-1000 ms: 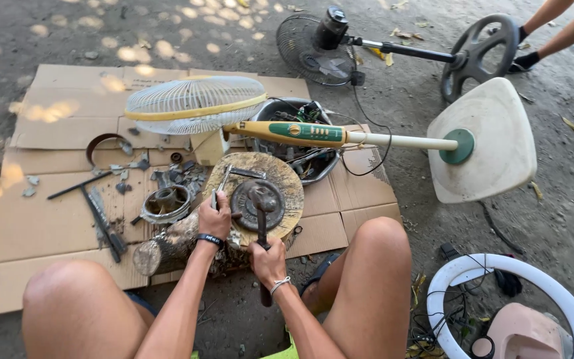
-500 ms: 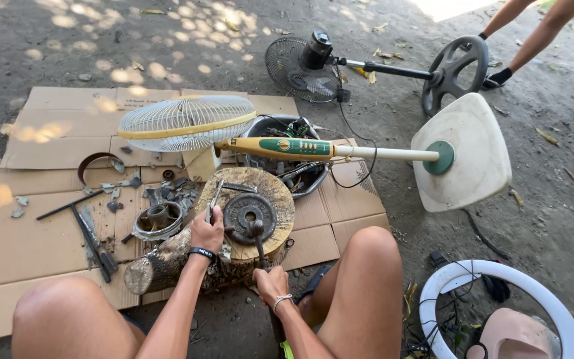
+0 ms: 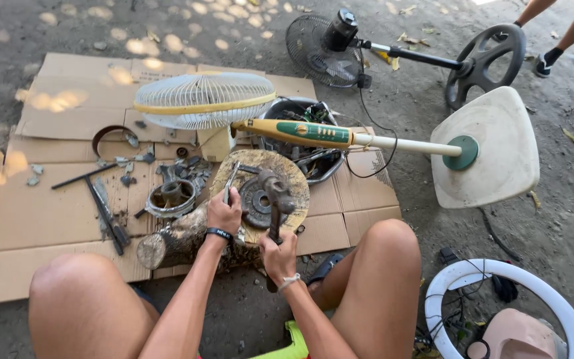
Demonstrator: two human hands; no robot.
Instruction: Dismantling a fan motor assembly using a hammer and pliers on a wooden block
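My left hand [image 3: 224, 213], with a black wristband, grips a slim metal chisel [image 3: 231, 181] whose tip rests at the left edge of a dark round metal motor part [image 3: 255, 205]. That part lies on a round wooden block [image 3: 293, 176]. My right hand [image 3: 278, 256] grips the handle of a hammer [image 3: 275, 193], whose head hangs over the motor part, just right of the chisel. I am seated with my knees on either side of the block.
Flattened cardboard [image 3: 41, 213] carries a log [image 3: 167, 242], a metal ring housing [image 3: 171, 196], rods and scraps. Behind lie a white fan cage [image 3: 204, 100], a green-cream pole [image 3: 313, 133] with a cream base [image 3: 493, 153], a basin of wires [image 3: 300, 110], and a black fan [image 3: 320, 46]. Another person's legs [image 3: 566, 26] are at the top right.
The hammer head has come up and forward over the motor part, and my right hand has shifted with it. My left hand stays on the chisel. My view has tilted slightly.
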